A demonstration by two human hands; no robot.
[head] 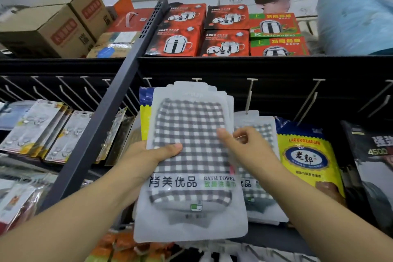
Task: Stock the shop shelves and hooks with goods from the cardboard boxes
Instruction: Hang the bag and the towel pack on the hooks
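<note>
A stack of bath towel packets (191, 125), white pouches with a grey-and-white check towel inside, is held up in front of the black hook wall. My left hand (146, 155) grips the stack at its left edge, thumb across the front. My right hand (244, 142) is at the stack's right edge, thumb on the front packet and fingers curled at its side. Behind, another check towel packet (259, 132) hangs on a hook (249, 95). The stack's top sits just below a hook (196, 80).
Yellow scrub-towel packs (306, 155) hang to the right, with a dark pack (374, 155) beyond. Blister cards of hooks (38, 130) hang to the left of a dark upright post (110, 117). Red pot boxes (176, 40) and cardboard boxes (49, 30) fill the top shelf.
</note>
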